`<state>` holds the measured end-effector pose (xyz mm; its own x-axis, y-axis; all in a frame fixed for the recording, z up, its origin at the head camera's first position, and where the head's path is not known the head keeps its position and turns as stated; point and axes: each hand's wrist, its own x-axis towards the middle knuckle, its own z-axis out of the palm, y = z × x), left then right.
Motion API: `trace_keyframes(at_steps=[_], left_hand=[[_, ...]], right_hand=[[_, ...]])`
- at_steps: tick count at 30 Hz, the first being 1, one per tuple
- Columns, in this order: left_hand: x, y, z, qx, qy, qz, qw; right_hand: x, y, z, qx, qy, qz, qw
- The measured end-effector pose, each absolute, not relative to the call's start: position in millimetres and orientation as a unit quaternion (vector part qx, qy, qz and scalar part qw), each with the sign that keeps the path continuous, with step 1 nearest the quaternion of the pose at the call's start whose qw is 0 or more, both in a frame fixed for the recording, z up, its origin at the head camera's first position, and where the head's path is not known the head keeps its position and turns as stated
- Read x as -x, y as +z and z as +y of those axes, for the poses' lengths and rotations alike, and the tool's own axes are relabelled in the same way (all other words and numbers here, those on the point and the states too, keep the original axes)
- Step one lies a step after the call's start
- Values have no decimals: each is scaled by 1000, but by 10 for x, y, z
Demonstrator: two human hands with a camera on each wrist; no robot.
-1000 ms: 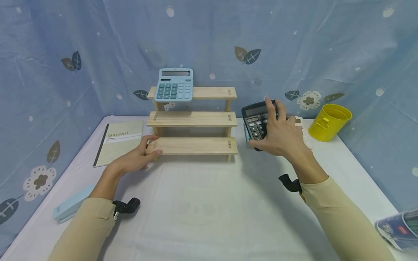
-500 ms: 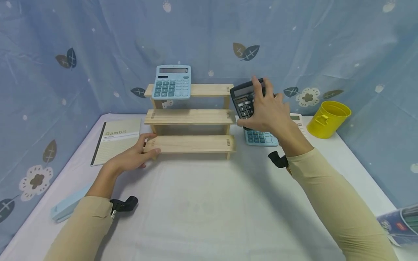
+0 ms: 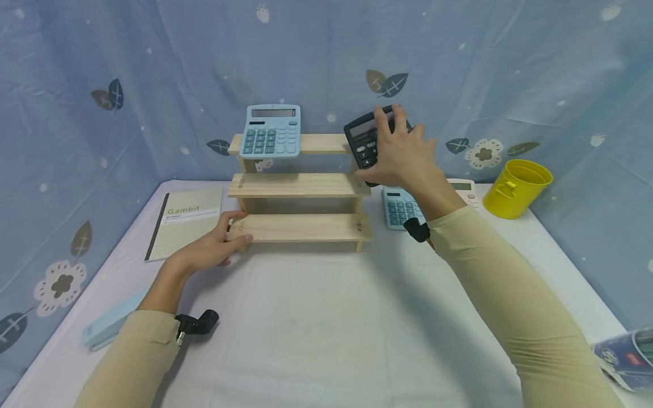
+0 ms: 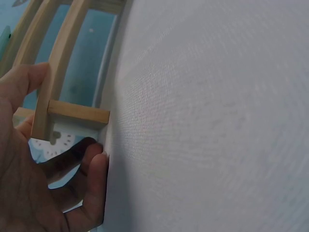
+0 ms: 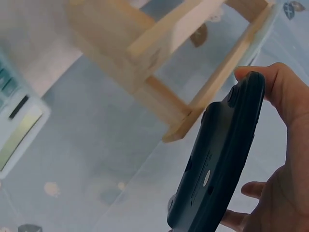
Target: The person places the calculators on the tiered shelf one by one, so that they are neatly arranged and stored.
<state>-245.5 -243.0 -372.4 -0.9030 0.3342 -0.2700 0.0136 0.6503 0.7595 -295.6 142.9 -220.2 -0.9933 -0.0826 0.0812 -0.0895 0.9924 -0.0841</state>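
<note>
My right hand (image 3: 405,156) grips a black calculator (image 3: 363,139) by its edges, tilted, in front of the right end of the shelf's top tier. From the right wrist, the dark back of the calculator (image 5: 217,159) shows, near the shelf's wooden frame (image 5: 178,121). My left hand (image 3: 206,246) pinches the left end of the bottom tier of a three-tier wooden shelf (image 3: 301,228); up close, the thumb and a finger lie against the plank (image 4: 60,63). A light blue calculator (image 3: 271,133) leans upright on the left of the top tier.
Right of the shelf lie another light blue calculator (image 3: 400,209) and a white calculator (image 3: 466,192), both partly behind my right arm. A yellow bucket (image 3: 515,190) stands at the back right. At left are a notebook (image 3: 186,221) and a light blue box-like object (image 3: 112,323). A blue container (image 3: 624,360) sits front right.
My right hand has lifted the black calculator and carried it left, toward the shelf's top tier, uncovering the light blue calculator on the table. My left hand stays at the bottom tier.
</note>
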Motion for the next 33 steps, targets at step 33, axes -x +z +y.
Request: trace_keyframes(at_steps=[33], left_hand=[[2471, -3731, -2443, -98, 406, 886, 203]], right_hand=[[3413, -2190, 876, -14, 146, -989, -21]])
